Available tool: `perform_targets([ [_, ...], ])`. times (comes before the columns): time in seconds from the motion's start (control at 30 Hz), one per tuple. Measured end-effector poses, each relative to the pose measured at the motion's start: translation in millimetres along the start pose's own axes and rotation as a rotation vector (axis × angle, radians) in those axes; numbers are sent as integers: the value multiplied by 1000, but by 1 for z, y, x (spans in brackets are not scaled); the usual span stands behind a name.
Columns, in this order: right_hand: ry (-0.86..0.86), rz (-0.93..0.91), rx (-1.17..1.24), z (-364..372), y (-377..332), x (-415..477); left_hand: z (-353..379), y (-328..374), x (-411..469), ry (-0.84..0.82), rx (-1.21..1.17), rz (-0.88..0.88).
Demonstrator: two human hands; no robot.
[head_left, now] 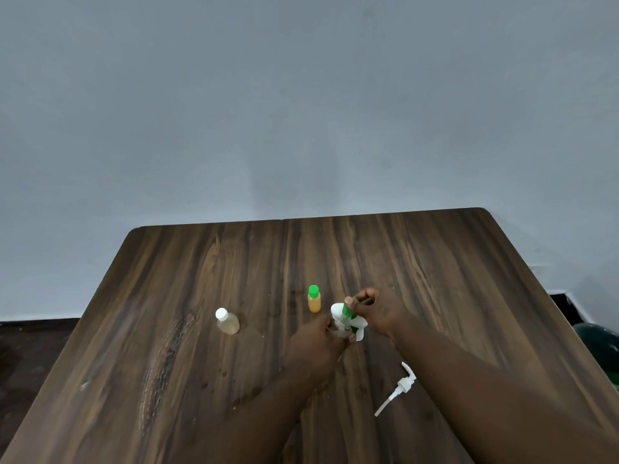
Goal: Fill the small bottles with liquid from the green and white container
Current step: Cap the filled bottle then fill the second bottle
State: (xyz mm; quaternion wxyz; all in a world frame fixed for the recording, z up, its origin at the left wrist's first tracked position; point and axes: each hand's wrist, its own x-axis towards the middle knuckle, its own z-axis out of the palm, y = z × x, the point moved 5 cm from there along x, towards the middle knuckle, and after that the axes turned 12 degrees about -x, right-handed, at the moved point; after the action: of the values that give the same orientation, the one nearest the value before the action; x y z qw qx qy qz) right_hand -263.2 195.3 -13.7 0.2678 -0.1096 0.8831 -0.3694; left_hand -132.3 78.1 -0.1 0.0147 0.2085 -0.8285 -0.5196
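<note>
My right hand [378, 309] grips the green and white container [345, 316], which is tilted over toward the left. Below its mouth my left hand [318, 343] pinches a small clear bottle [342, 330], mostly hidden by my fingers. A small bottle with a green cap [314, 299] and orange liquid stands upright just behind my hands. Further left, a small bottle with a white cap [227, 321] holds pale liquid and stands on the table.
A white pump dispenser head [400, 386] lies on the wooden table [201, 380] near my right forearm. The table's far edge meets a grey wall. A dark green object [599, 346] sits beyond the table's right edge.
</note>
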Motion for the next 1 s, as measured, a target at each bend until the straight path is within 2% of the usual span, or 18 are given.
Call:
perform_targets([
  [0.17,-49,35,26,-3,-5,1,-1,-4,-1,13,-34,15],
  [0.53,-45,17,137,-4,-11,-2,-1,1,0,10,-48,8],
  [0.8,-50,13,133,1,-8,3,-1,-1,0,9,-51,12],
  [1.0,35,59,166,3,4,2,0,-2,0,10,-67,-1],
])
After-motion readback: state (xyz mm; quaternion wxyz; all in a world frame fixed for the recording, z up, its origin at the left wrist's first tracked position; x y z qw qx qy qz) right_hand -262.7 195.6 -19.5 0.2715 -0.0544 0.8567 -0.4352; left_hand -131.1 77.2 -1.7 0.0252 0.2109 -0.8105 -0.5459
